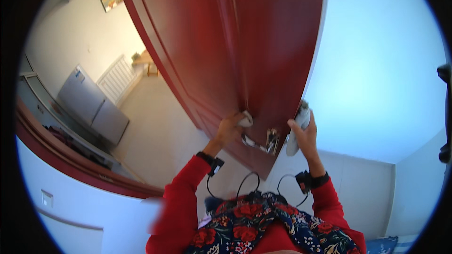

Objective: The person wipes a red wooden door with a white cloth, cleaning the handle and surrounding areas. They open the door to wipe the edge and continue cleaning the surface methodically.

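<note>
A dark red panelled door point(278, 42) stands ajar in front of me. My left hand point(229, 129) is closed on a small pale cloth point(246, 119) and presses it to the door face, just above and left of the silver lever handle point(258, 146). At the door's free edge my right hand point(307, 137) grips a longer light grey cloth point(293, 145), bunched up, with a darker greenish patch at its top. Whether this cloth touches the door edge I cannot tell. Slight blur softens the left hand.
Through the doorway stand a grey fridge point(89, 103), a white radiator point(116, 77) and a small wooden table point(147, 60). The red door frame point(94, 171) runs along the left, with a wall switch point(47, 198) near it. A pale wall point(376, 66) is on the right.
</note>
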A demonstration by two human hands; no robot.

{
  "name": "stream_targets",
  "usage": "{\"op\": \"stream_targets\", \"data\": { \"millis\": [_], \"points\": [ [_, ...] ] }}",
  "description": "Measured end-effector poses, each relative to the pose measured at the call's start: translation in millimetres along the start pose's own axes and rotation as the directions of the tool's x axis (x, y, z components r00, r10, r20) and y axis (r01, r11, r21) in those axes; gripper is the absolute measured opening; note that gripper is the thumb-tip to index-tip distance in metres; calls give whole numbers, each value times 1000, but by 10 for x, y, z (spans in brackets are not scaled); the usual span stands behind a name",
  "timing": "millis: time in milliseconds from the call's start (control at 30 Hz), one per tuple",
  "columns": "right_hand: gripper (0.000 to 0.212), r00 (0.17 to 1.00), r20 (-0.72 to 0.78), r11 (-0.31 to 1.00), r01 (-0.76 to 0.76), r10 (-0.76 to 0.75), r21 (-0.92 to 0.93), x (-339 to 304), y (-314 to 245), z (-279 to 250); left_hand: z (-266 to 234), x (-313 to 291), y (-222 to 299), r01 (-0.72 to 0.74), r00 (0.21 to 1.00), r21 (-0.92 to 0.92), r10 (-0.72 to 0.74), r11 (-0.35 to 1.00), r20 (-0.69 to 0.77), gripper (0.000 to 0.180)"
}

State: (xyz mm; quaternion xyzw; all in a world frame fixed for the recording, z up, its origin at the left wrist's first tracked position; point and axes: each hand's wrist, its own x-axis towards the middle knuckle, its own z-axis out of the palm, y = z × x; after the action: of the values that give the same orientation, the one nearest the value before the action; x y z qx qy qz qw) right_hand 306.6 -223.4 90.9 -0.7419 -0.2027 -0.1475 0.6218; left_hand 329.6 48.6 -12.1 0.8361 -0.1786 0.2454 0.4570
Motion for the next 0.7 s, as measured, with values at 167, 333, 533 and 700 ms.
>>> {"op": "stream_targets", "data": {
  "millis": [167, 333, 533, 700],
  "points": [
    [59, 1000, 0, 999, -24, 25, -21, -17, -53, -27, -764, 583, 633, -128, 935, -166, 63, 978, -350, 30],
    [56, 999, 20, 996, -47, 48, -75, -39, -107, -17, -1756, 1590, 1539, -384, 591, 104, 331, 917, -736, 29],
    [56, 999, 44, 998, -5, 8, -55, -13, -113, -29, -2455, 2573, 2673, -517, 272, 480, 667, 709, -693, 42],
    [58, 998, 67, 998, 0, 4, -69, 5, -64, -56, -2247, 2863, 3002, -716, 188, 501, 825, 486, -532, 37]
  ]
}}
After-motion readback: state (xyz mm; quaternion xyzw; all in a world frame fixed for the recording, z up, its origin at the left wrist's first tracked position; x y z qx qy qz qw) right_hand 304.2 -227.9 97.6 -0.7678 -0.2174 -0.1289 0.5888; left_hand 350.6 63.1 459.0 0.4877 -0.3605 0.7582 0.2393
